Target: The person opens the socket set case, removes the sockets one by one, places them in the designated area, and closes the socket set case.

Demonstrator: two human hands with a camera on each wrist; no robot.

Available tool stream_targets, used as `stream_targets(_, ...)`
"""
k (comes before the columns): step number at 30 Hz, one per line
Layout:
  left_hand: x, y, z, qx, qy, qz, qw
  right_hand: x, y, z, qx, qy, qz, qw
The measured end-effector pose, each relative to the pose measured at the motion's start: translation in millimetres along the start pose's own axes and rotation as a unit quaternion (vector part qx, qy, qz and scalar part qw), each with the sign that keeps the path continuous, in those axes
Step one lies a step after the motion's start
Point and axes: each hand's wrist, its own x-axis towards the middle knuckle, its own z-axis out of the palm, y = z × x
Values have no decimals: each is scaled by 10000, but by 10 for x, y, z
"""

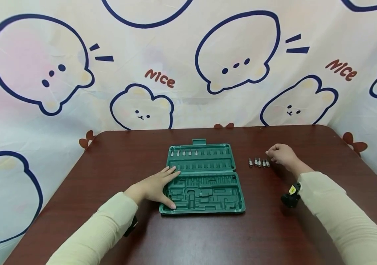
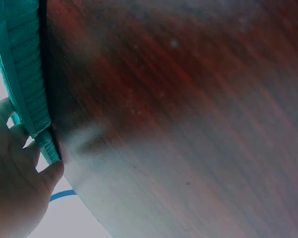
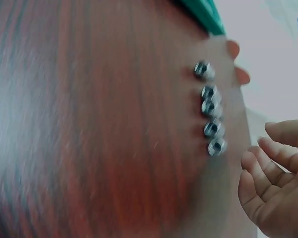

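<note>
A green plastic tool case (image 1: 205, 211) lies unfolded on the table. Several small metal sockets (image 1: 184, 153) stand in a row in the left part of its far half; the moulded slots of the near half hold nothing visible. My left hand (image 1: 155, 186) rests on the case's left side with its fingers spread, and in the left wrist view the thumb (image 2: 52, 173) is by the case's edge. To the right of the case, several loose sockets (image 1: 259, 162) form a short row. Just beyond their right end hovers my right hand (image 3: 278, 173), fingers loosely bent, nothing between them.
The brown wooden table (image 1: 208, 239) extends around the case on every side. A patterned cloth (image 1: 188, 103) hangs behind the table's far edge and along both sides. A black wrist camera (image 1: 291, 198) sits on the right sleeve's cuff.
</note>
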Motion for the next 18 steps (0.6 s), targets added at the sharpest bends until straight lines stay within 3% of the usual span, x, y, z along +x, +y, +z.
stream_targets(11, 8, -17, 9, 205, 14, 186, 9996, 51, -380, 261, 716, -385, -186, 9965)
stream_targets(18, -16, -15, -8, 182, 72, 252, 9995, 151, -665, 551, 955, -547, -209, 9937)
